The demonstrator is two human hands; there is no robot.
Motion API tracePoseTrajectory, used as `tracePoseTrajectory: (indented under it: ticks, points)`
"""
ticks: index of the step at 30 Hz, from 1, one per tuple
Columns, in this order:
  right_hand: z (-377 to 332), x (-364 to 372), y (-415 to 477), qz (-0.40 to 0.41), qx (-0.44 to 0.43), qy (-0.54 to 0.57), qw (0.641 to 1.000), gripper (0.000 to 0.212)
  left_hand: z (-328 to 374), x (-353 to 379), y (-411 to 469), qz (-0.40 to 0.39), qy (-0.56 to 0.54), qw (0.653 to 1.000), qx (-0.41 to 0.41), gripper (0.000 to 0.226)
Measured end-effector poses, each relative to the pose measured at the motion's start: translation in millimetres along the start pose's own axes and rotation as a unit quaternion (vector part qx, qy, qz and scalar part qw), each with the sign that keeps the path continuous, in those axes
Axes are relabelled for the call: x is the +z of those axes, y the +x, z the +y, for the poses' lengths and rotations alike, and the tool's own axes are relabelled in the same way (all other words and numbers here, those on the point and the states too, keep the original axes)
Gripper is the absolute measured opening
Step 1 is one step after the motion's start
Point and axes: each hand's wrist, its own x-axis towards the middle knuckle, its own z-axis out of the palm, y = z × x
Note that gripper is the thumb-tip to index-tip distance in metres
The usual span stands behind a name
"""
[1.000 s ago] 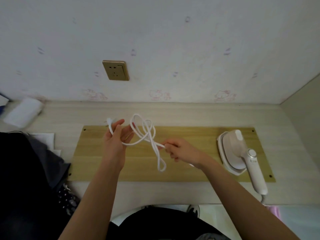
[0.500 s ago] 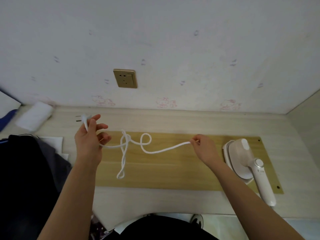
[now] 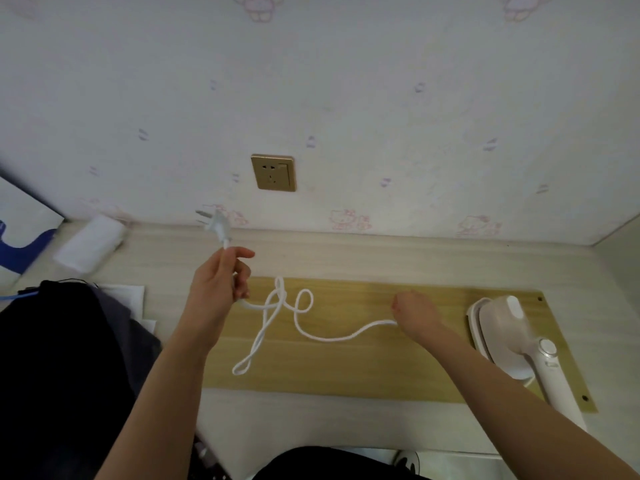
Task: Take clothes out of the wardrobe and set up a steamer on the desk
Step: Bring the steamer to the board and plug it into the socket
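Your left hand (image 3: 218,289) pinches the cord (image 3: 311,327) below the plug (image 3: 216,225), right hand (image 3: 415,315) grips it beside the steamer (image 3: 509,334); that knot between could tighten if you pull.

My pale desk (image 3: 381,258) carries a yellow-wood board (image 3: 398,368); the white steamer (image 3: 509,337) sits at its right end, cord (image 3: 277,327) looping across it. Dark clothes (image 3: 69,341) lie left, a white roll (image 3: 90,242) behind.

Pale wallpaper (image 3: 381,98) (faint pink cartoon prints) — gold socket (image 3: 274,172) above a light desk (image 3: 346,258).
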Motion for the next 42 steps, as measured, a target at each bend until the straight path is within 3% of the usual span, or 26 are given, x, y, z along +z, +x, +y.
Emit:
tracePoseTrajectory:
  ticks: [3, 7, 9, 11, 14, 16, 18, 25, 30, 35, 39, 42]
  points:
    - [-31.1, -10.8, 0.9, 0.011, -0.067, 0.052, 0.996, 0.024, 0.5, 6.7, -1.7, -0.047, 0.05, 0.997, 0.027, 0.035]
    - [-86.9, -46.0, -3.2, 0.006, -0.11, 0.265, 0.958, 0.023, 2.7, 13.0, -2.7, -0.112, 0.086, 0.989, 0.048, 0.034]
    - [-114.3, -65.8, -7.3, -0.048, -0.101, 0.442, 0.89, 0.024, 2.3, 11.0, -2.5, -0.161, 0.095, 0.981, 0.058, 0.035]
    - [-136.2, -80.4, -7.6, -0.126, -0.086, 0.596, 0.788, 0.027, 0.5, 6.5, -1.6, -0.213, 0.1, 0.97, 0.055, 0.038]
    - [-156.2, -91.0, -1.1, -0.216, -0.071, 0.732, 0.642, 0.033, -2.1, 0.4, 1.6, -0.266, 0.124, 0.955, 0.035, 0.039]
    - [-161.3, -92.0, 2.9, -0.251, -0.072, 0.773, 0.578, 0.037, -3.9, -3.8, 5.5, -0.261, 0.137, 0.955, 0.03, 0.036]
    - [-164.3, -91.0, 4.6, -0.26, -0.068, 0.789, 0.553, 0.035, -5.6, -8.7, 11.3, -0.219, 0.158, 0.962, 0.04, 0.031]
    - [-177.0, -94.0, 16.5, -0.193, -0.025, 0.8, 0.567, 0.036, -13.5, -11.3, 44.7, -0.03, 0.168, 0.985, 0.03, 0.013]
    - [-187.4, -103.8, 32.4, -0.132, -0.009, 0.759, 0.637, 0.034, -8.2, 7.1, 74.8, -0.027, 0.236, 0.969, 0.073, 0.022]
    - [-201.2, -117.8, 54.4, -0.071, -0.014, 0.691, 0.72, 0.033, -7.5, 14.7, 109.4, -0.003, 0.326, 0.937, 0.13, 0.012]
    - [-216.2, -119.3, 76.3, -0.016, -0.024, 0.653, 0.756, 0.033, -14.6, 16.4, 135.4, 0.026, 0.267, 0.955, 0.128, 0.014]
    - [-228.3, -112.9, 93.2, 0.065, -0.047, 0.577, 0.813, 0.03, -24.6, 18.4, 153.6, 0.037, 0.196, 0.974, 0.103, 0.011]
